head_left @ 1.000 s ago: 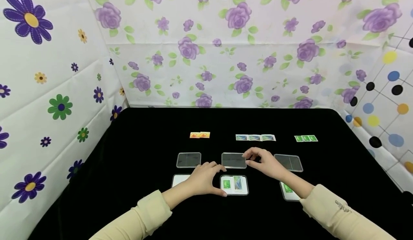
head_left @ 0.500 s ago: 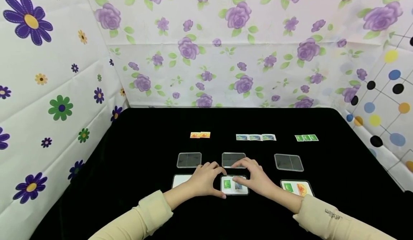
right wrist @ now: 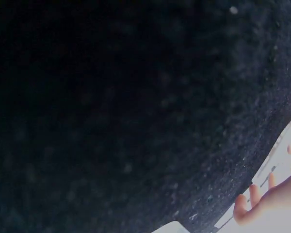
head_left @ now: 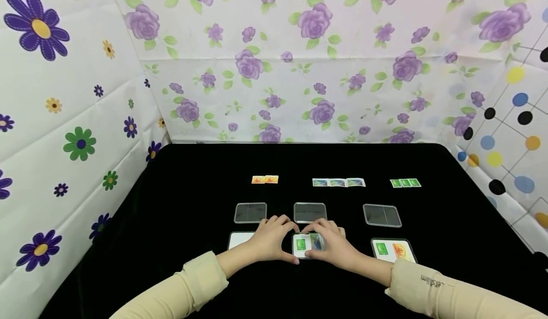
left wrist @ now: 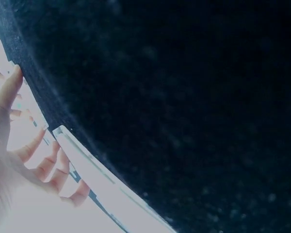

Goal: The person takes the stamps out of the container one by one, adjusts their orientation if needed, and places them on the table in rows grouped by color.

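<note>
In the head view, a shallow clear-edged case (head_left: 295, 251) with a white insert lies at the middle of the front row. It bears a green stamp (head_left: 301, 244) and, to its right, a blue-green picture stamp (head_left: 315, 241). My left hand (head_left: 270, 239) grips the case's left end, thumb at the near edge and forefinger at the far one. From the other side, my right hand (head_left: 336, 245) spans the same case, its thumb over the near edge; its palm and fingers hide the right end. Both wrist views show the hands only at the frame's edge.
Behind the cases lie clear lids, left (head_left: 250, 213), middle (head_left: 310, 209) and right (head_left: 382, 215). Farther back are orange stamps (head_left: 265, 179), blue stamps (head_left: 338, 182) and green stamps (head_left: 405, 183). Another case (head_left: 239, 238) is partly behind my left hand; a stamped case (head_left: 387, 257) stands right.
My right hand has come from the middle lid's right edge toward me and leftward onto the middle case. The right-hand case is now more visible. My left hand has stayed in place.
</note>
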